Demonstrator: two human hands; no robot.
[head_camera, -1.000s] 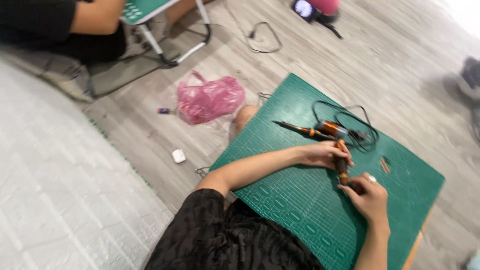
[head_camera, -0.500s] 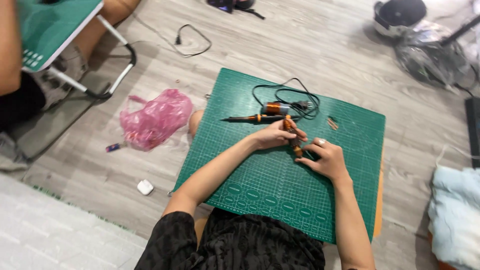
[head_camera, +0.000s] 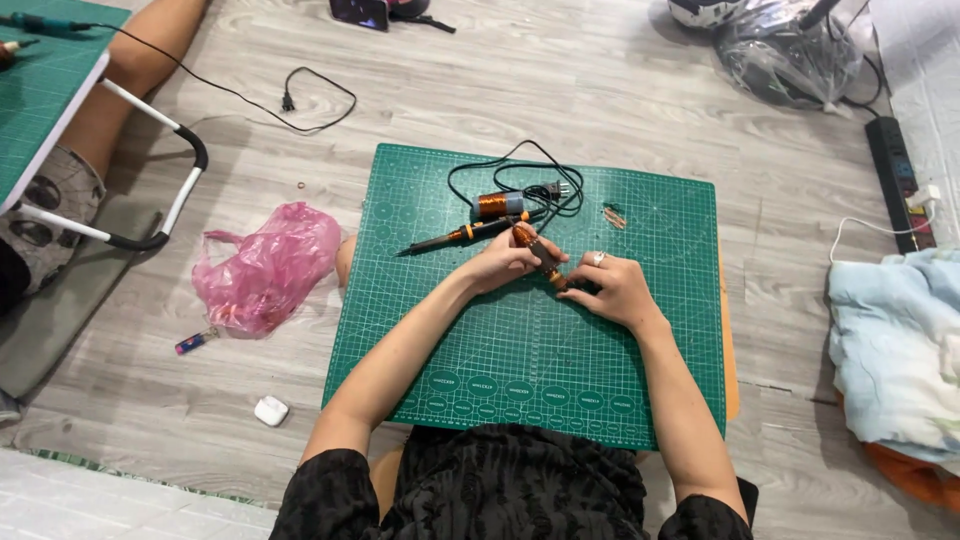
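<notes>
A person in a black top is sitting on a grey wood-look floor (head_camera: 620, 90) and working over a green cutting mat (head_camera: 520, 370) that is lying on a low table. Both hands are meeting near the middle of the mat: the left hand (head_camera: 508, 262) is gripping the upper end of a slim copper-wound rod (head_camera: 538, 256), and the right hand (head_camera: 618, 290), wearing a ring, is closing its fingers around the rod's lower end. The rod is lying slantwise between the two hands, just above the mat.

Just beyond the hands on the mat, a soldering iron (head_camera: 462, 235) with an orange collar is lying with its tip pointing toward the mat's left edge. A spool of copper wire (head_camera: 497, 205) is sitting just behind the iron, and the black cord (head_camera: 520, 170) is looping at the mat's far edge. A few small copper bits (head_camera: 613, 216) are lying on the mat to the right of the spool.

Left of the mat, a pink plastic bag (head_camera: 265, 270) is resting on the floor, with a small white case (head_camera: 271, 410) nearer the mat's near-left corner. Farther left of the mat, another person's leg (head_camera: 130, 90) is showing beside a second green-topped folding table (head_camera: 50, 90). Right of the mat, a pale blue cloth (head_camera: 895, 350) is lying crumpled, and a black power strip (head_camera: 897, 170) is running beyond it.
</notes>
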